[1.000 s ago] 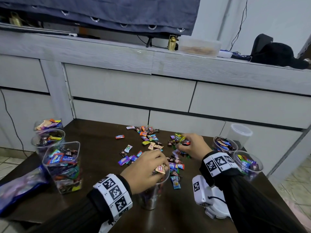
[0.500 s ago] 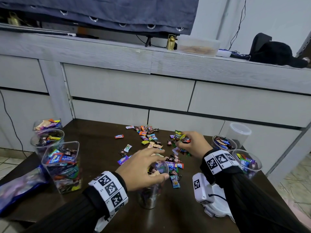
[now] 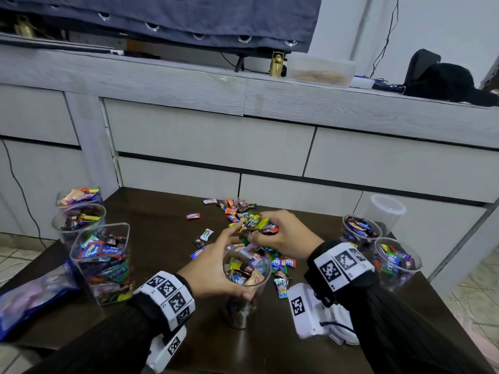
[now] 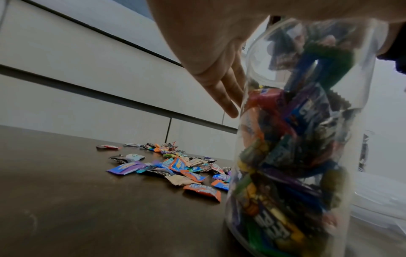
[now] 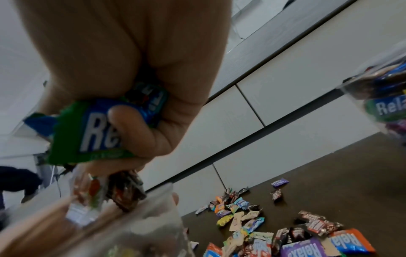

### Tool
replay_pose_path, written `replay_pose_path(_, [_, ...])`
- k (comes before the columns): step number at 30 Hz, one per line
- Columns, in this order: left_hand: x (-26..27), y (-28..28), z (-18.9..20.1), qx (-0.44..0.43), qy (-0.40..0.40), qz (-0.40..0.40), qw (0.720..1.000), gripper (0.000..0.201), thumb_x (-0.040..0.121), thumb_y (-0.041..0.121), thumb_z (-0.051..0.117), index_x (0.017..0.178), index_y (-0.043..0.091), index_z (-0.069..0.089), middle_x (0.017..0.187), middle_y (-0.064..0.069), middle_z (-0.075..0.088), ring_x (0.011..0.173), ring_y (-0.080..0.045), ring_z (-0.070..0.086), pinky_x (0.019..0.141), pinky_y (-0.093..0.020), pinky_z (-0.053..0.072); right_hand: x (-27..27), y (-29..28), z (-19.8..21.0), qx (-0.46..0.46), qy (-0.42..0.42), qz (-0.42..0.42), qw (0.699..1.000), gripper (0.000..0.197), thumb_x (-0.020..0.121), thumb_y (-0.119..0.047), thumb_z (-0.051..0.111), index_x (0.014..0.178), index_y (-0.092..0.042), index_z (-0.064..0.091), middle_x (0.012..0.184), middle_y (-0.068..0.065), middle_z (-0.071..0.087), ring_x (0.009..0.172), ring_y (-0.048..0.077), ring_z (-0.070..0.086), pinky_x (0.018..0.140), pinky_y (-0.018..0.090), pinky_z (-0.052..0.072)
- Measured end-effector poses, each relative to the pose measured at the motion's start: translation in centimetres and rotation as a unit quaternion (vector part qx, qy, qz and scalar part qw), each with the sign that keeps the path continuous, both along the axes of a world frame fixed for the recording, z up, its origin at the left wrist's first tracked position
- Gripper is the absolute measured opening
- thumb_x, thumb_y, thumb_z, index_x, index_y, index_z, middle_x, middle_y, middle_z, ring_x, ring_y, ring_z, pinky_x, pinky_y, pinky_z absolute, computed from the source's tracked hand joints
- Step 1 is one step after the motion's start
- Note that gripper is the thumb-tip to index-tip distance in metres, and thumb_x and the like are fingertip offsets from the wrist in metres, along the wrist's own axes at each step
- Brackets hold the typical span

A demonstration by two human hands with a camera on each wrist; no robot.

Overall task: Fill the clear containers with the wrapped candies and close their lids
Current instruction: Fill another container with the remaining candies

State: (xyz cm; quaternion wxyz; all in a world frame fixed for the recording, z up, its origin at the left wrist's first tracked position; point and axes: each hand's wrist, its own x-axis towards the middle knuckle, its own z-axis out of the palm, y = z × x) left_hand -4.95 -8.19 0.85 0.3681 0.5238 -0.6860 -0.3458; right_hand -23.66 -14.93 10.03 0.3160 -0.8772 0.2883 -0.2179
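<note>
A clear round cup (image 3: 246,276), partly filled with wrapped candies, stands on the dark table (image 3: 151,314). My left hand (image 3: 213,268) grips it near the rim, thumb on the near side and fingers behind. The left wrist view shows the cup (image 4: 296,139) close up with the fingers (image 4: 222,90) along its far side. My right hand (image 3: 283,236) holds a handful of candies (image 3: 255,222) just above and behind the rim. A green and blue wrapper (image 5: 87,128) is pinched in the right hand (image 5: 131,60) over the cup rim (image 5: 131,217). Loose candies (image 3: 237,210) lie beyond.
At the left stand a square container (image 3: 105,263) and two round cups (image 3: 78,220), all full of candies and without lids, next to a candy bag (image 3: 32,295). Two filled cups (image 3: 361,230) and an empty lidded container (image 3: 386,214) stand at the right. A grey cabinet (image 3: 216,147) borders the table's far edge.
My left hand let a candy into the cup and moved to grip its side. My right hand lifted a handful from the pile and brought it toward the cup.
</note>
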Motion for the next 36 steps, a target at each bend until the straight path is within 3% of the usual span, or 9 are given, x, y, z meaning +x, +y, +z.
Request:
replay_pose_path(4, [0.0,-0.2,-0.2,0.016,0.000,-0.003,1.000,0.130,0.037,0.061,0.092,0.141,0.061,0.014,0.141,0.008,0.050,0.129,0.007,0.043,0.111,-0.029,0.039,1.0,0.7,-0.9,-0.046,0.141,0.005,0.989,0.007,0.083,-0.020,0.067,0.090,-0.023,0.067,0.084,-0.001,0.066,0.076,0.013,0.056,0.070,0.026,0.042])
replay_pose_path(7, [0.0,-0.2,-0.2,0.016,-0.008,-0.002,1.000,0.124,0.041,0.066,0.089,0.139,0.064,0.014,0.139,0.011,0.051,0.129,0.003,0.045,0.112,-0.031,0.038,1.5,0.9,-0.9,-0.106,0.257,-0.007,0.961,0.028,0.081,-0.029,0.069,0.107,-0.021,0.064,0.093,0.002,0.063,0.089,0.019,0.055,0.072,0.030,0.044])
replay_pose_path(9, [-0.1,-0.3,-0.2,0.013,-0.018,0.003,1.000,0.124,0.043,0.065,0.089,0.142,0.060,0.014,0.139,0.007,0.054,0.132,-0.008,0.047,0.112,-0.042,0.038,1.8,1.1,-0.5,-0.136,0.294,-0.007,0.946,0.035,0.076,-0.031,0.073,0.109,-0.023,0.064,0.094,0.002,0.061,0.094,0.021,0.056,0.070,0.029,0.042])
replay_pose_path(12, [-0.2,-0.4,-0.1,0.010,-0.014,-0.010,1.000,0.118,0.046,0.063,0.089,0.141,0.057,0.020,0.140,0.008,0.054,0.132,-0.004,0.047,0.113,-0.042,0.038,2.2,1.3,0.1,-0.132,0.321,0.015,0.938,0.041,0.071,-0.033,0.080,0.107,-0.021,0.065,0.096,0.000,0.060,0.095,0.020,0.056,0.072,0.031,0.045])
replay_pose_path(16, [-0.3,-0.5,-0.1,0.011,-0.019,-0.016,1.000,0.111,0.046,0.065,0.088,0.138,0.049,0.028,0.137,0.011,0.055,0.127,-0.004,0.051,0.110,-0.042,0.041,2.4,1.1,0.7,-0.121,0.297,0.014,0.947,0.033,0.070,-0.025,0.081,0.099,-0.018,0.068,0.099,0.003,0.063,0.093,0.020,0.058,0.079,0.034,0.051])
replay_pose_path(22, [0.0,-0.6,-0.1,0.012,-0.038,-0.002,0.999,0.094,0.042,0.073,0.083,0.121,0.060,0.034,0.128,0.021,0.055,0.123,0.000,0.051,0.105,-0.036,0.045,2.7,1.4,0.8,-0.081,0.236,0.041,0.968,0.031,0.071,-0.027,0.081,0.097,-0.017,0.068,0.095,-0.003,0.065,0.091,0.014,0.058,0.080,0.028,0.047])
replay_pose_path(29, [-0.2,-0.5,0.1,0.002,-0.007,-0.005,1.000,0.087,0.048,0.056,0.090,0.120,0.059,0.040,0.121,0.025,0.061,0.119,0.003,0.055,0.102,-0.030,0.047,3.2,2.1,-0.7,-0.068,0.210,0.037,0.975,0.020,0.095,-0.024,0.053,0.106,-0.009,0.062,0.105,0.009,0.065,0.099,0.023,0.058,0.088,0.036,0.044])
replay_pose_path(33, [-0.1,-0.6,-0.2,0.006,0.001,-0.010,1.000,0.090,0.050,0.050,0.091,0.125,0.044,0.042,0.122,0.014,0.064,0.118,-0.004,0.058,0.102,-0.040,0.048,2.5,1.9,-0.4,-0.053,0.193,0.053,0.978,0.017,0.093,-0.018,0.056,0.107,-0.011,0.064,0.104,0.006,0.067,0.095,0.017,0.060,0.088,0.030,0.046])
replay_pose_path(36, [0.0,-0.6,-0.2,0.014,0.000,-0.012,1.000,0.091,0.050,0.049,0.091,0.125,0.047,0.040,0.124,0.014,0.063,0.117,-0.002,0.058,0.102,-0.039,0.049,1.9,1.4,0.0,-0.041,0.169,0.060,0.983,0.017,0.090,-0.013,0.059,0.104,-0.016,0.067,0.099,-0.005,0.068,0.082,0.002,0.057,0.081,0.017,0.047])
